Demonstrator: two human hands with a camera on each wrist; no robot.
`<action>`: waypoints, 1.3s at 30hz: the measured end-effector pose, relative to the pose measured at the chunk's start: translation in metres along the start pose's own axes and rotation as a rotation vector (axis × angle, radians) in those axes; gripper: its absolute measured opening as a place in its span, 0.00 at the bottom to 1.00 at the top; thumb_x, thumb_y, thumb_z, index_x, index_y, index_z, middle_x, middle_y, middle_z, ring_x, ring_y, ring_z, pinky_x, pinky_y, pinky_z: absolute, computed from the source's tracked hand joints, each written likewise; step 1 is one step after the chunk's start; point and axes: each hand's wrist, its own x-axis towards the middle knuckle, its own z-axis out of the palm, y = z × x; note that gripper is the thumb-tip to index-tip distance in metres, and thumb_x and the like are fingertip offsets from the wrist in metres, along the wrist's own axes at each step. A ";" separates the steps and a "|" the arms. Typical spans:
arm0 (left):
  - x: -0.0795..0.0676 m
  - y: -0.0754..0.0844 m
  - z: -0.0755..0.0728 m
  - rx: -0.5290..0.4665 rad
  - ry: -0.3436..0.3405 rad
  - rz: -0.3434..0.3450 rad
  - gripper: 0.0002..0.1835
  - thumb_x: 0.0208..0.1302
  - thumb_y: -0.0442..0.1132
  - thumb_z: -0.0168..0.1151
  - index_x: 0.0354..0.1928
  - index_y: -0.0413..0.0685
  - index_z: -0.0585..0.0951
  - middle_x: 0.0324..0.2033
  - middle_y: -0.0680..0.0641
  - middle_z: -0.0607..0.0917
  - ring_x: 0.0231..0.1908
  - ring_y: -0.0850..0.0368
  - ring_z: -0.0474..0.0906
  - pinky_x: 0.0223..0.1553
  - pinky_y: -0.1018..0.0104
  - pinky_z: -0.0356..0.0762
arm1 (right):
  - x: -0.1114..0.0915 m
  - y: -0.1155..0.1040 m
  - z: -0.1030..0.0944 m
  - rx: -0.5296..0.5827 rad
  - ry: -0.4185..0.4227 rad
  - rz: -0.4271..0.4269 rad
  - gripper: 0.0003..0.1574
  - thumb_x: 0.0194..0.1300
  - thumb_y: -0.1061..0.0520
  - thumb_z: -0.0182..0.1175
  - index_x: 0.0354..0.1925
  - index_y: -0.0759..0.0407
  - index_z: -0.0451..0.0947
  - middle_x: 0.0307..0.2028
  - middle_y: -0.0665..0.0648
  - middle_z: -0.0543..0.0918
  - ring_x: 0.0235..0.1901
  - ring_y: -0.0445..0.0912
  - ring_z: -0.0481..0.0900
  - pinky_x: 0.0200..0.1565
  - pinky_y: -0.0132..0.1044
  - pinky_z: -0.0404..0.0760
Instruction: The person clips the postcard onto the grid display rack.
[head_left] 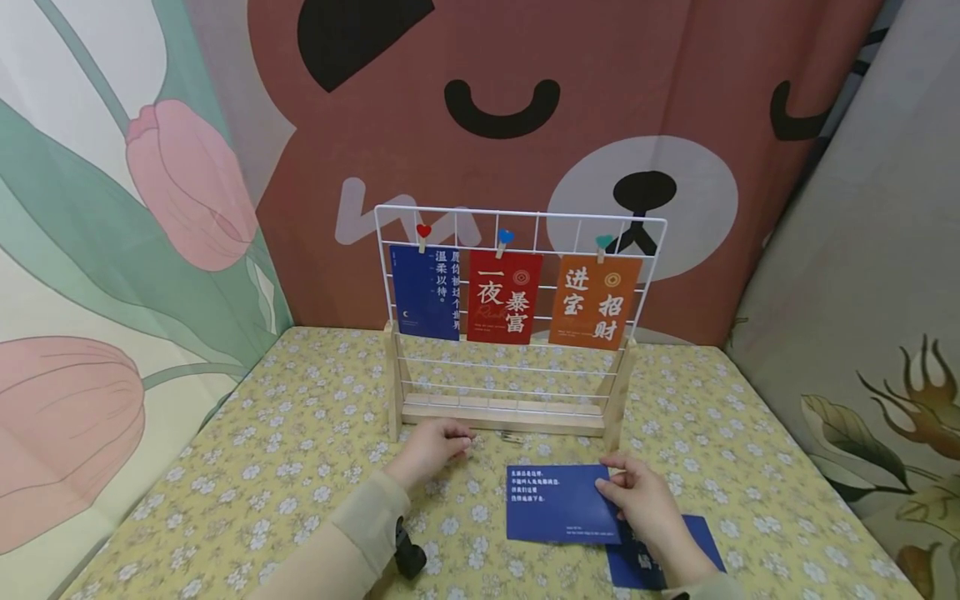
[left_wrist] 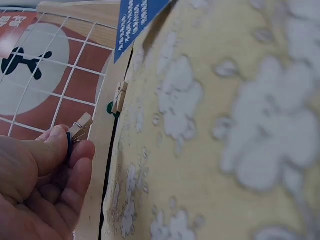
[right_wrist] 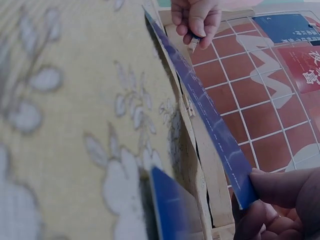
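My left hand (head_left: 435, 448) is in front of the rack's wooden base. Between its thumb and fingertips it pinches a small wooden clothespin (left_wrist: 80, 127) with a dark blue piece at one end. Another clothespin (left_wrist: 120, 97), with a green piece on it, lies on the cloth beside the base. My right hand (head_left: 643, 498) holds a blue card (head_left: 555, 504) with white writing by its right edge, thumb on top. The card is raised at a slant in the right wrist view. Under it and the right wrist lies a second blue card (head_left: 628, 571), partly hidden.
A white wire grid rack in a wooden stand (head_left: 619, 392) rises at the back. Clothespins with hearts hold a blue card (head_left: 416, 292), a red card (head_left: 487, 332) and an orange card (head_left: 588, 308) on it. Yellow flowered cloth (head_left: 247, 467) covers the table; printed curtains surround it.
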 end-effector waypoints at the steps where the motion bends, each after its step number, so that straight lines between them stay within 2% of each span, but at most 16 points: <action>1: 0.000 0.000 0.000 0.027 -0.003 0.010 0.10 0.68 0.34 0.58 0.47 0.40 0.83 0.38 0.47 0.84 0.37 0.55 0.81 0.38 0.62 0.80 | 0.000 0.000 0.000 -0.002 0.002 0.001 0.24 0.62 0.65 0.63 0.57 0.65 0.74 0.32 0.56 0.77 0.26 0.46 0.71 0.23 0.35 0.74; 7: -0.004 -0.001 -0.002 0.196 0.017 0.086 0.07 0.67 0.35 0.60 0.44 0.43 0.84 0.35 0.53 0.83 0.35 0.58 0.79 0.34 0.63 0.78 | -0.002 0.000 0.000 -0.026 -0.007 -0.029 0.24 0.63 0.63 0.63 0.57 0.66 0.74 0.32 0.56 0.77 0.25 0.46 0.71 0.23 0.37 0.74; 15: -0.011 -0.002 -0.003 0.360 0.035 0.176 0.05 0.64 0.35 0.63 0.41 0.47 0.84 0.34 0.56 0.82 0.35 0.62 0.77 0.34 0.65 0.76 | -0.002 -0.002 0.001 -0.061 0.010 -0.022 0.23 0.63 0.64 0.62 0.57 0.64 0.74 0.32 0.56 0.77 0.24 0.47 0.71 0.23 0.36 0.75; 21: -0.015 -0.001 -0.003 0.587 0.032 0.378 0.02 0.61 0.37 0.66 0.35 0.51 0.85 0.31 0.60 0.80 0.34 0.65 0.77 0.36 0.69 0.77 | -0.003 -0.003 0.001 -0.072 0.014 -0.023 0.23 0.63 0.64 0.62 0.57 0.63 0.74 0.32 0.56 0.77 0.24 0.47 0.71 0.24 0.36 0.75; 23: -0.016 -0.001 -0.002 0.619 0.022 0.412 0.02 0.61 0.36 0.66 0.35 0.52 0.85 0.31 0.61 0.80 0.35 0.66 0.76 0.37 0.70 0.77 | -0.003 -0.003 0.001 -0.073 0.015 -0.023 0.23 0.63 0.64 0.62 0.57 0.64 0.74 0.32 0.56 0.77 0.24 0.47 0.71 0.24 0.36 0.75; 29: -0.017 0.000 -0.001 0.613 0.029 0.371 0.03 0.62 0.37 0.66 0.32 0.54 0.83 0.30 0.61 0.78 0.33 0.66 0.75 0.35 0.68 0.76 | -0.003 -0.004 0.001 -0.071 0.016 -0.035 0.23 0.62 0.65 0.63 0.57 0.64 0.74 0.32 0.56 0.77 0.25 0.47 0.71 0.23 0.36 0.75; 35: -0.018 0.002 0.000 0.642 0.042 0.366 0.05 0.60 0.36 0.67 0.30 0.55 0.82 0.29 0.60 0.77 0.32 0.65 0.74 0.34 0.69 0.76 | -0.004 -0.004 0.001 -0.069 0.013 -0.043 0.23 0.62 0.65 0.63 0.57 0.64 0.74 0.32 0.56 0.77 0.24 0.46 0.71 0.23 0.36 0.75; 39: -0.018 0.004 0.002 0.610 0.023 0.310 0.02 0.61 0.36 0.66 0.35 0.51 0.83 0.31 0.59 0.78 0.33 0.63 0.75 0.35 0.66 0.76 | -0.005 -0.004 0.000 -0.071 0.012 -0.045 0.24 0.63 0.64 0.63 0.57 0.65 0.74 0.32 0.56 0.77 0.24 0.46 0.71 0.23 0.36 0.75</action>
